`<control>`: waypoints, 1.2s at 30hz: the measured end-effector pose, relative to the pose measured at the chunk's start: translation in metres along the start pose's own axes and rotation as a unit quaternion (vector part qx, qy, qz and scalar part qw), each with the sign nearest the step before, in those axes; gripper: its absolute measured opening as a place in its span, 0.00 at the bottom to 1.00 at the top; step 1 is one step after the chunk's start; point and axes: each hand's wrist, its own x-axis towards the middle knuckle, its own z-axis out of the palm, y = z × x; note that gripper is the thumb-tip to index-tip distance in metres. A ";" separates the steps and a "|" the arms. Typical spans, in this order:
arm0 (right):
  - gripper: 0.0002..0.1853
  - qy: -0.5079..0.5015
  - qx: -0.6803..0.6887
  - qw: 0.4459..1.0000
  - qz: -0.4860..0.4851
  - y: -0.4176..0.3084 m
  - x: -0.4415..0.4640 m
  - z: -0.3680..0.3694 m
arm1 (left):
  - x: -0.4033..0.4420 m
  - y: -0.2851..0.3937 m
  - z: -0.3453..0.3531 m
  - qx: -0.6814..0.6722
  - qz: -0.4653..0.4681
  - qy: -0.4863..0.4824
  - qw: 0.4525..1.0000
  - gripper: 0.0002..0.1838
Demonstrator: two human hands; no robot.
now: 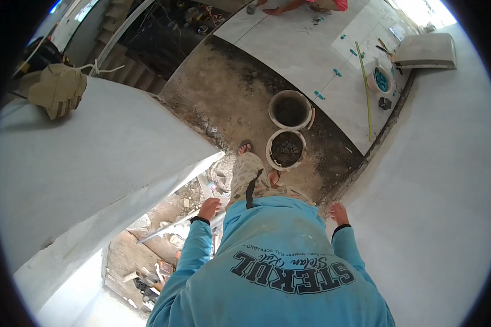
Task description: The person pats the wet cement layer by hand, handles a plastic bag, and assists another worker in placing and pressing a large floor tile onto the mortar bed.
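My left hand (209, 209) hangs beside my left thigh, its fingers loosely bent and apart with nothing in them. On the other side, my right hand (339, 213) is held out near the white wall, also empty, fingers slightly curled and apart. Whether it touches the wall I cannot tell. In front of my feet stands a bucket (269, 155) with dark, lumpy material inside. Just beyond it is a second bucket (271, 115), dark inside.
Pale floor tiles (294, 52) with teal levelling clips lie ahead. On them are a yellow measuring strip (364, 87) and a small bucket of teal pieces (372, 82). Another person's arm (281, 9) reaches over the tiles. A stairwell (114, 41) is at upper left, rubble (142, 267) lower left.
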 end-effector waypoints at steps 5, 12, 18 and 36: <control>0.20 0.003 0.011 1.000 0.013 0.011 0.013 -0.019 | 0.007 0.053 0.037 -0.028 0.066 -0.023 0.997 0.14; 0.20 -0.040 0.037 0.998 0.031 0.005 0.013 0.008 | 0.096 0.121 0.035 0.010 0.216 -0.045 0.975 0.13; 0.19 0.001 0.089 0.995 0.054 -0.011 0.018 0.044 | 0.171 0.176 0.009 0.088 0.193 -0.045 0.976 0.11; 0.14 -0.033 0.012 0.998 -0.060 -0.302 0.064 0.167 | 0.202 0.245 -0.179 -0.064 -0.053 0.050 0.995 0.18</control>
